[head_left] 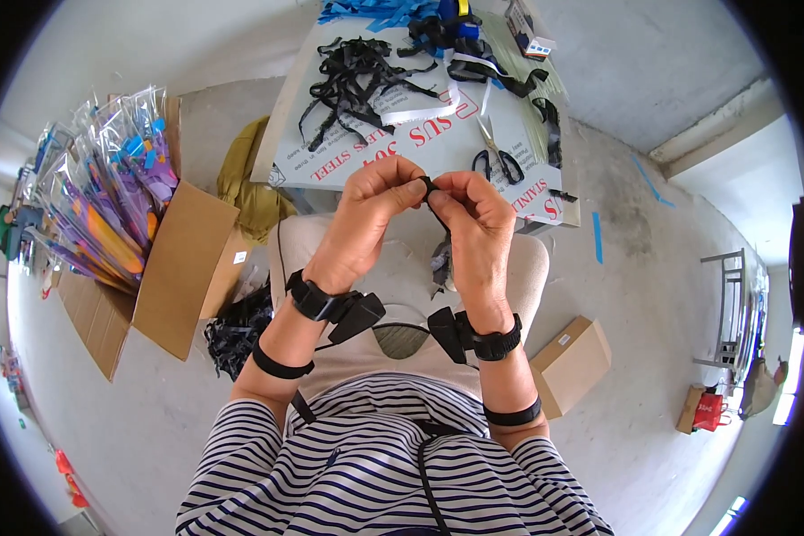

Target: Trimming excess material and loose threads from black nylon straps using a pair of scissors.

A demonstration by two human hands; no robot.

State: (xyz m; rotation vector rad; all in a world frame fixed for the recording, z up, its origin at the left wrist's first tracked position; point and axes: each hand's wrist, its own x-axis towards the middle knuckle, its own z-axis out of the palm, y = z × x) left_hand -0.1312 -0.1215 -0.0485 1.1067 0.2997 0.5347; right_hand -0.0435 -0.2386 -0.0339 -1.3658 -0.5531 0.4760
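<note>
My left hand (380,201) and my right hand (473,223) meet just in front of the table's near edge. Thumbs and fingertips of both pinch a black ribbon (441,259), whose end dangles below my right hand towards my lap. The small part between the fingertips is mostly hidden. Beyond them, black-handled scissors (498,161) lie with blades half apart on the table (330,165). A tangled heap of black ribbon strips (353,85) is spread at the table's far left, beside a white strip (420,114).
An open cardboard box (183,268) of clear-wrapped colourful packets (116,196) stands to the left, by an olive cloth (250,179). More black strips (241,330) lie on the floor. A smaller carton (572,366) is at the right. Blue strips (380,11) lie at the table's back.
</note>
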